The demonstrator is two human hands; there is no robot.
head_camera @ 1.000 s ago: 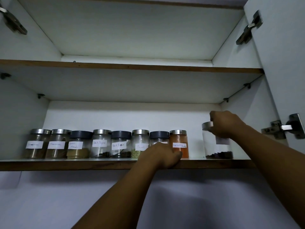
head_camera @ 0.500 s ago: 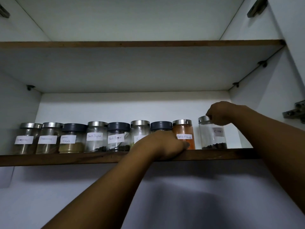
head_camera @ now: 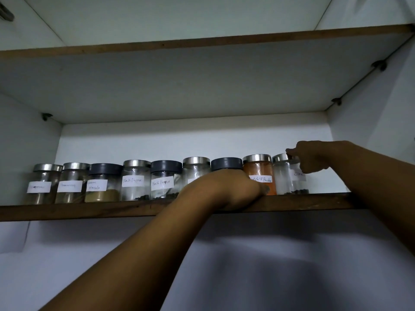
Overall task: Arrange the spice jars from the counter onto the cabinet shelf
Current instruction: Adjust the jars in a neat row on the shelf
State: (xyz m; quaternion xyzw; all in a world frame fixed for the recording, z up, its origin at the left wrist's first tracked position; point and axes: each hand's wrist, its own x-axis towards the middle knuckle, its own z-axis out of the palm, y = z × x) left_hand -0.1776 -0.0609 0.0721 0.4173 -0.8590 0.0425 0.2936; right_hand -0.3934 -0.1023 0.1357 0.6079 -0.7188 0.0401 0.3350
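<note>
Several labelled spice jars stand in a row on the lower cabinet shelf (head_camera: 89, 212). The clear cloves jar (head_camera: 288, 178), silver-lidded with dark bits at its bottom, is rightmost and sits right beside the orange red chilli powder jar (head_camera: 258, 171). My right hand (head_camera: 314, 157) reaches in from the right, and its fingers curl over that jar's lid and right side. My left hand (head_camera: 231, 189) rests on the shelf's front edge with curled fingers. It hides the lower parts of two jars, including a dark-lidded jar (head_camera: 226, 163).
Two black pepper jars (head_camera: 134, 178) and a masala jar (head_camera: 102, 182) stand further left. A bare strip of shelf lies between the cloves jar and the cabinet's right wall (head_camera: 359, 135). The upper shelf (head_camera: 202, 42) hangs overhead, and shelf pegs (head_camera: 335, 101) stick out of the side walls.
My right hand has moved the cloves jar left until it stands against the red chilli powder jar. My left hand has stayed on the shelf edge. The view has moved closer.
</note>
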